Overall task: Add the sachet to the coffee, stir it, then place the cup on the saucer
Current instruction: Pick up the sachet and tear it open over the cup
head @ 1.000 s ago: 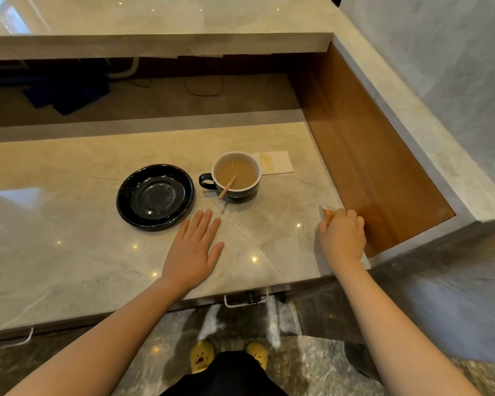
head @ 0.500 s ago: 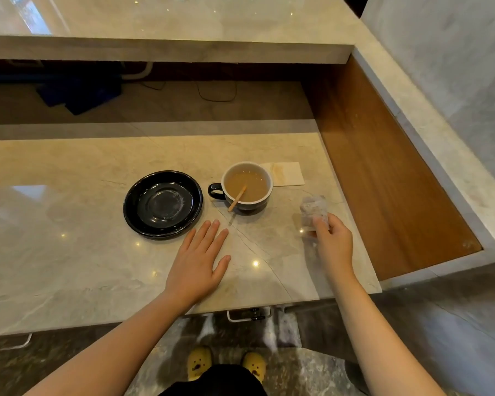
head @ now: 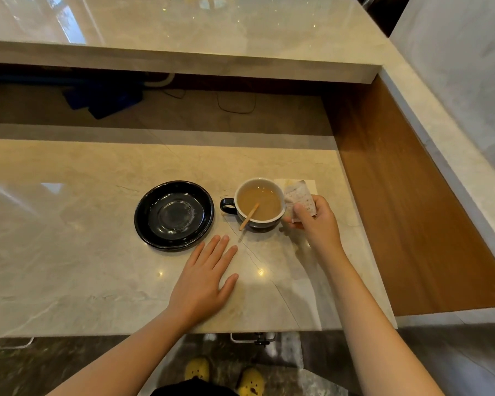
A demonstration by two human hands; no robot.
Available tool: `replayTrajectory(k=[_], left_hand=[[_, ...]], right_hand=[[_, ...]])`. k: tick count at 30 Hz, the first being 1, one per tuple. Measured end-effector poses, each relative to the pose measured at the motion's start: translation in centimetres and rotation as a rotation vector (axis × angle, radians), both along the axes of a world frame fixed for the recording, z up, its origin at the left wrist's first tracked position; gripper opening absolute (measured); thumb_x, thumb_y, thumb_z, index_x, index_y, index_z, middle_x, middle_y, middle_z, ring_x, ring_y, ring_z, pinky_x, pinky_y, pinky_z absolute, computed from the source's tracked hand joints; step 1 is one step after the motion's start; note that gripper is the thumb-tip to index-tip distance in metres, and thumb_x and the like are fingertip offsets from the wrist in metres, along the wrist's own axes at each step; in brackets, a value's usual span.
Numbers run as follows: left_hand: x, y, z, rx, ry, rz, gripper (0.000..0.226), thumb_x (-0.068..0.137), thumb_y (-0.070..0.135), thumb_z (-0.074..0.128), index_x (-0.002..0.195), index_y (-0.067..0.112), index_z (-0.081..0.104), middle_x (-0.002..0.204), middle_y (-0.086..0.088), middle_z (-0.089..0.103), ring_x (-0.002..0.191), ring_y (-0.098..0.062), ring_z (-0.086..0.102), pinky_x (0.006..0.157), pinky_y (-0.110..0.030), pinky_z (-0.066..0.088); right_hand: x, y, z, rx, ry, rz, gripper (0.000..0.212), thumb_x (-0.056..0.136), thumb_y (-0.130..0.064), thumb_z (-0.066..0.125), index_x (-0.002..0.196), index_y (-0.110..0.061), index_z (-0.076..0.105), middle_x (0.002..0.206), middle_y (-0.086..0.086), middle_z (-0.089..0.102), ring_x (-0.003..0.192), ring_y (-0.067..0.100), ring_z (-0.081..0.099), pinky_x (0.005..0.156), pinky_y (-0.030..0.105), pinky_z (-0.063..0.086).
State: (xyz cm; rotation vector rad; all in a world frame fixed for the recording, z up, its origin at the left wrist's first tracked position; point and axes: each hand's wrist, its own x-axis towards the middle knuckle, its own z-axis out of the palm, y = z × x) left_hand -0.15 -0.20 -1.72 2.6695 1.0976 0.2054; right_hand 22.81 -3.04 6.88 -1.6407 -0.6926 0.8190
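The surface [head: 69, 252] is showing polished beige marble, glossy enough to be mirroring ceiling lights. The saucer [head: 146, 212] is gleaming in black glazed ceramic, its smooth well catching a dull sheen. The cup [head: 265, 224] is looking like the same glazed ceramic, dark outside and pale inside, with a matt wooden stirrer [head: 249, 216] leaning in it. The sachet [head: 296, 195] is appearing as thin, crinkled, matt paper. A side panel [head: 397, 210] is showing satin-finished brown wood grain.
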Motion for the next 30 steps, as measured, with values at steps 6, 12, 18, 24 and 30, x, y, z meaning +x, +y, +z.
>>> replayTrajectory(k=[6,12,18,24,30], left_hand=[[-0.1,0.0,0.1,-0.001,0.003,0.001,0.058,0.093,0.05,0.028,0.144,0.023,0.028,0.153,-0.001,0.021,0.141,-0.014,0.008,0.114,-0.033,0.0],[-0.1,0.0,0.2,-0.014,-0.005,0.003,0.06,0.093,0.054,0.021,0.145,0.024,0.027,0.154,-0.001,0.019,0.142,-0.015,0.008,0.113,-0.037,0.006],[-0.1,0.0,0.1,-0.017,-0.007,0.0,0.059,0.093,0.054,0.021,0.145,0.024,0.027,0.153,-0.001,0.02,0.142,-0.015,0.007,0.113,-0.038,0.007],[-0.1,0.0,0.1,-0.013,-0.006,0.004,0.058,0.093,0.052,0.026,0.144,0.024,0.027,0.153,-0.001,0.022,0.142,-0.014,0.007,0.114,-0.038,0.007],[-0.1,0.0,0.1,-0.012,-0.019,-0.003,0.058,0.093,0.05,0.029,0.144,0.023,0.03,0.152,-0.003,0.025,0.142,-0.016,0.01,0.113,-0.039,0.01]], right_hand=[[1.3,0.9,-0.7,-0.014,-0.15,0.045,0.01,0.088,-0.017,0.059,0.099,-0.016,0.058,0.09,0.004,0.064,0.076,0.013,0.061,0.054,0.013,0.05],[1.2,1.6,-0.9,-0.016,-0.149,0.057,0.017,0.085,-0.024,0.064,0.098,-0.019,0.056,0.092,0.004,0.063,0.076,0.015,0.061,0.05,0.009,0.047],[1.2,2.1,-1.1,-0.033,-0.218,0.044,0.014,0.085,-0.025,0.064,0.096,-0.017,0.061,0.087,0.0,0.064,0.078,0.02,0.063,0.061,0.026,0.052],[1.1,2.3,-1.4,-0.061,-0.291,0.05,0.019,0.086,-0.025,0.063,0.102,-0.014,0.061,0.096,0.003,0.064,0.083,0.017,0.062,0.061,0.025,0.053],[1.1,2.2,-1.2,-0.054,-0.321,0.069,0.013,0.086,-0.025,0.063,0.095,-0.015,0.062,0.086,0.0,0.063,0.079,0.019,0.063,0.062,0.03,0.053]])
